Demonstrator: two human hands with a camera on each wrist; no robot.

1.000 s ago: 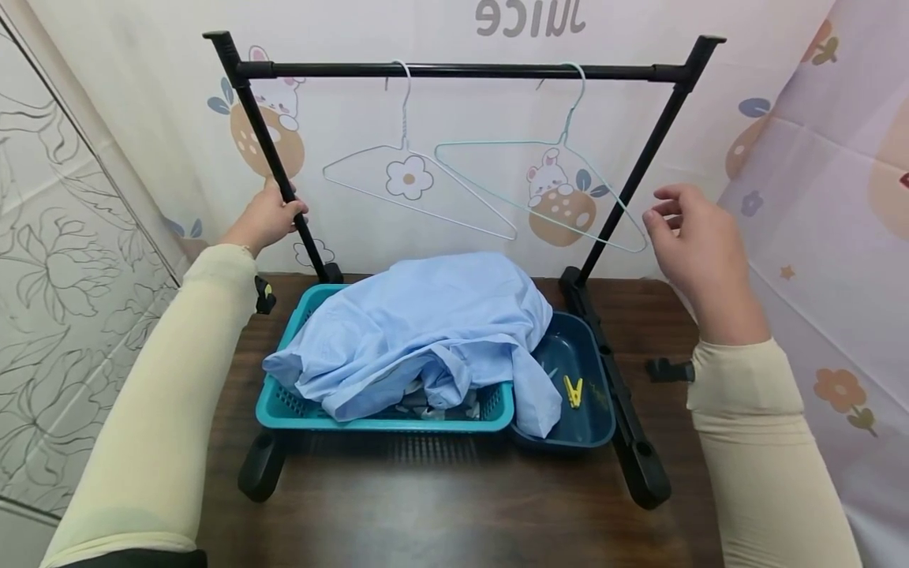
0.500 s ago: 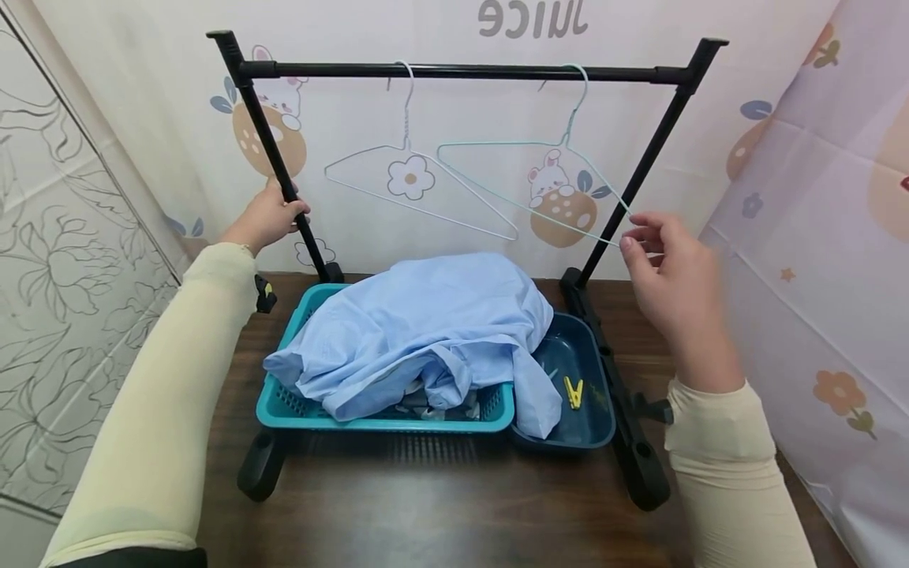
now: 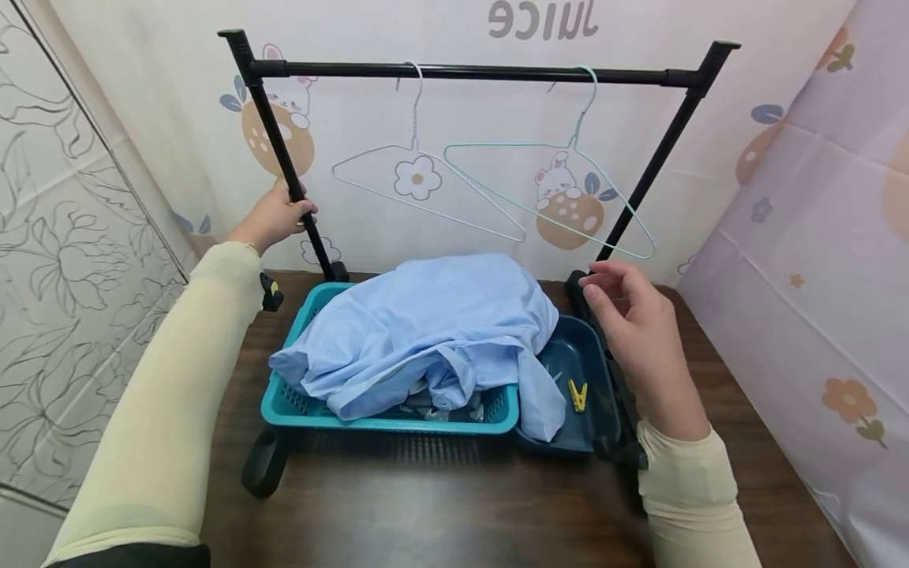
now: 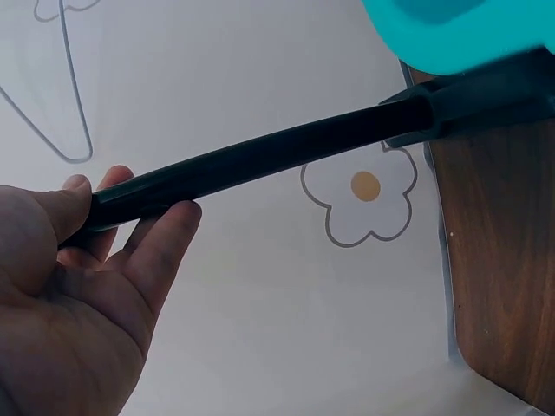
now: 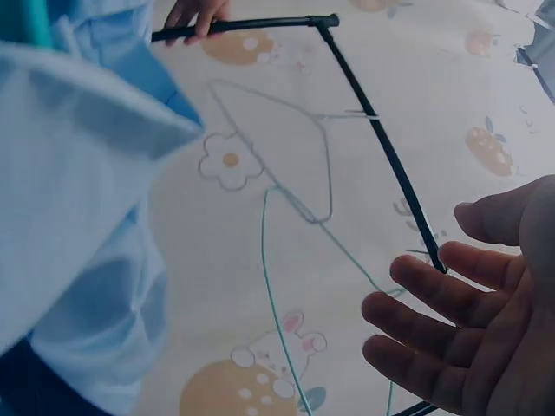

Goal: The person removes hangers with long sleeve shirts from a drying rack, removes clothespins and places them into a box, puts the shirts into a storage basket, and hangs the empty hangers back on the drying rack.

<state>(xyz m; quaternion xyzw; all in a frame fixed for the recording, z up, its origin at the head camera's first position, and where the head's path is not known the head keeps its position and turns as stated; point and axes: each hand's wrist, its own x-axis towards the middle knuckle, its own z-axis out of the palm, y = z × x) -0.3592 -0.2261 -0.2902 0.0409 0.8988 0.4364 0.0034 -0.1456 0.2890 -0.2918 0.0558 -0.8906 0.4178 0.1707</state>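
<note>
My left hand (image 3: 273,217) grips the left upright of the black clothes rack (image 3: 469,72); the left wrist view shows its fingers and thumb round the dark pole (image 4: 260,160). My right hand (image 3: 635,331) is in the air over the rack's right foot, below the green wire hanger (image 3: 525,207). Its fingers are loosely bent and hold nothing, as the right wrist view also shows. A white wire hanger (image 3: 426,207) hangs to the left on the same bar. Between the uprights, a light blue garment (image 3: 433,323) lies heaped in a teal basket (image 3: 398,427), covering most of it.
A dark blue tray (image 3: 596,371) stands right of the basket, partly under the garment, with a yellow clothespin (image 3: 578,396) inside. The rack's left foot (image 3: 264,465) rests on the brown wooden table (image 3: 398,505). Patterned cloth (image 3: 802,315) stands behind and to the right.
My right hand touched the green hanger's right corner half a second ago, then came away and moved down and left. The left hand stays on the upright.
</note>
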